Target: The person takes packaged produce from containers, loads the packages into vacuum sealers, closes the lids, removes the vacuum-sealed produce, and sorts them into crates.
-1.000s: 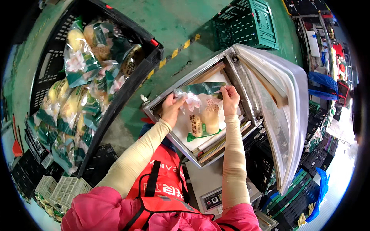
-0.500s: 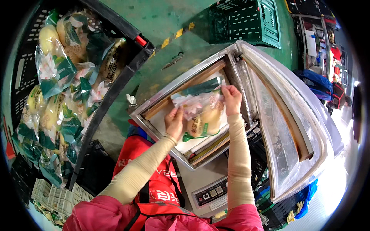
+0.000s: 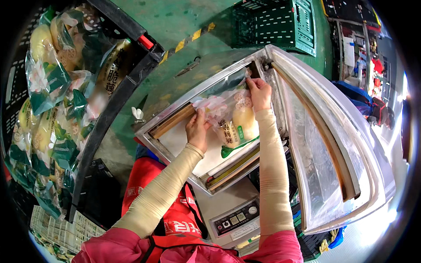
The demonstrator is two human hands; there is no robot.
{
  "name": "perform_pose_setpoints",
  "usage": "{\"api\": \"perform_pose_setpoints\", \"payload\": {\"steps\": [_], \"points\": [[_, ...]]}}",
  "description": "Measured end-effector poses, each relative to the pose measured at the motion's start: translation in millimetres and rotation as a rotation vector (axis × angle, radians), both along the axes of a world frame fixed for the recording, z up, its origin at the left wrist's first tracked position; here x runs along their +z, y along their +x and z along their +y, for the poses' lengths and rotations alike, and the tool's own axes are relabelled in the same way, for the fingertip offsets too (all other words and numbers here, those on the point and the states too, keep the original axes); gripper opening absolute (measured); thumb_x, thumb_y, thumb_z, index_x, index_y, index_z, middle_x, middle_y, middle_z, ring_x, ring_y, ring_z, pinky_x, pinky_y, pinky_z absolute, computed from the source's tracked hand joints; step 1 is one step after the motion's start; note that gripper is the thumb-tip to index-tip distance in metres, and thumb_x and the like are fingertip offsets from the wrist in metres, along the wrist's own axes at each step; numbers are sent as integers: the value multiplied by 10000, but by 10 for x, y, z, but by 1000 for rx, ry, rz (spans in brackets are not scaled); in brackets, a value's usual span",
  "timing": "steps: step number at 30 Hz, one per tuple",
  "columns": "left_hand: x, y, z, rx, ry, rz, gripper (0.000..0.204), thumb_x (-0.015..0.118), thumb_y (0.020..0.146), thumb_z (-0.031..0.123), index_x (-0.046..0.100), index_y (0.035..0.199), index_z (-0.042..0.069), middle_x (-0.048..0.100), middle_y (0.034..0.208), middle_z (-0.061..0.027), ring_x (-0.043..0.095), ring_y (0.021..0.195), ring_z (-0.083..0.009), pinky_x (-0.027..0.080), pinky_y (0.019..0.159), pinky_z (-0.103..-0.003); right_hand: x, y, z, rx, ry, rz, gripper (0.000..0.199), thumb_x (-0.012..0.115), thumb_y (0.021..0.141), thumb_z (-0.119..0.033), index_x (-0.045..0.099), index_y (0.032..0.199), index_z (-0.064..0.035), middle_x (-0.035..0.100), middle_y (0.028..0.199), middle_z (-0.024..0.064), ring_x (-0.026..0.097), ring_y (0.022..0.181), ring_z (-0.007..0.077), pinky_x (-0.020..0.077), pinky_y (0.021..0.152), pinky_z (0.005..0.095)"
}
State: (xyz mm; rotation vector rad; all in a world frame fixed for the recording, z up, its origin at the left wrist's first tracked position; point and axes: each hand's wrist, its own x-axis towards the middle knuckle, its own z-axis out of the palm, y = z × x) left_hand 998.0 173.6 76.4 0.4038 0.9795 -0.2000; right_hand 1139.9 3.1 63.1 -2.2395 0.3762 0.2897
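Over a metal vacuum-sealing machine, whose chamber floor is white, I hold a clear and green printed plastic bag of lotus root. My left hand pinches the bag's left edge between thumb and fingers. Closed on its upper right corner is my right hand. Pale lotus root pieces fill the bag's lower part, and the flatter upper end reaches the chamber's far side. The transparent lid stands raised to the right.
At my left, a black crate holds several similar lotus root bags. A green crate sits on the floor beyond the machine. White plastic baskets are at lower left. The machine's control panel faces me.
Both hands have carried the bag away from me and slightly right over the chamber, its upper end now nearer the far edge. My view has shifted a little.
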Motion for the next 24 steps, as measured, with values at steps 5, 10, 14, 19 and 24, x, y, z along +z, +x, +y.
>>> {"api": "perform_pose_setpoints", "payload": {"steps": [5, 10, 14, 19, 24], "points": [[17, 52, 22, -3, 12, 56, 395, 473, 929, 337, 481, 1194, 44, 549, 1155, -80, 562, 1013, -191, 460, 885, -326, 36, 80, 114, 60, -182, -10, 276, 653, 787, -252, 646, 791, 24, 601, 634, 167, 555, 557, 256, 450, 590, 339], [76, 102, -24, 22, 34, 91, 438, 467, 921, 392, 477, 1199, 53, 541, 1164, -78, 557, 1018, -192, 467, 873, -330, 247, 68, 247, 142, -390, -145, 243, 646, 793, -219, 624, 830, 20, 608, 679, 169, 576, 622, 314, 461, 630, 368], [71, 93, 12, 60, -8, 108, 459, 448, 923, 418, 474, 1201, 53, 541, 1163, -79, 556, 1015, -191, 472, 867, -335, 467, -56, 479, 302, -444, -423, 278, 611, 751, -40, 553, 1023, -27, 590, 1007, 147, 548, 938, 318, 432, 801, 375], [-54, 30, -74, 82, 57, 93, 471, 431, 927, 423, 464, 1210, 48, 540, 1164, -87, 553, 1019, -201, 470, 875, -350, 527, -158, 664, 745, -448, -558, 336, 525, 711, 43, 544, 1040, -20, 575, 1090, 103, 498, 1078, 291, 357, 910, 407], [-66, 50, -54, 74, 60, 60, 445, 430, 933, 397, 463, 1203, 45, 551, 1140, -93, 556, 1007, -202, 467, 870, -346, 557, -139, 660, 774, -506, -571, 328, 533, 722, 16, 556, 1045, -36, 581, 1081, 89, 500, 1059, 285, 358, 904, 395]]}}
